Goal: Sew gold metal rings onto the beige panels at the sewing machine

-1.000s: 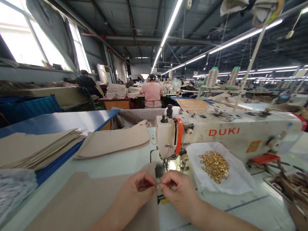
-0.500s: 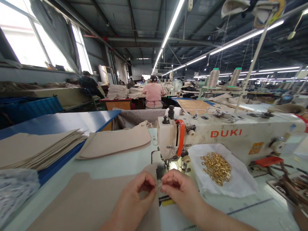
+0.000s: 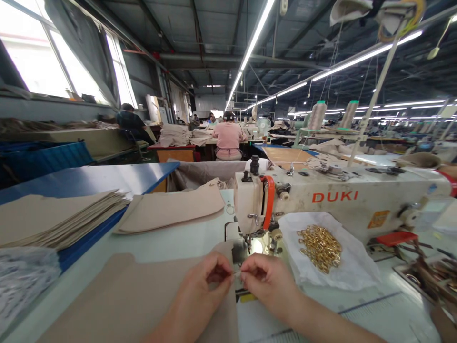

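My left hand (image 3: 209, 288) is closed in a pinch above a flat beige fabric panel (image 3: 139, 295). Facing it, my right hand (image 3: 266, 281) pinches too, its fingertips a short gap away. Between them stretches a small thin pale piece (image 3: 236, 273), too small to name, with its ends hidden in my fingers. Just beyond my hands stands the sewing machine (image 3: 246, 200), its lamp lit by the needle. To the right, a pile of gold-coloured metal rings or clasps (image 3: 319, 245) lies on a white cloth or sheet (image 3: 353, 274).
Stacked beige panels (image 3: 71, 219) lie at the left, with more panels (image 3: 174, 209) behind the work area. A clear plastic bag (image 3: 26, 286) is at the left edge. A tray of tools (image 3: 428, 281) sits at the right. Further back, a person in pink (image 3: 229, 136) sits facing away.
Both hands stay pinched at nearly the same spot. The small piece between them looks thinner now, and my right hand has shifted very slightly to the right.
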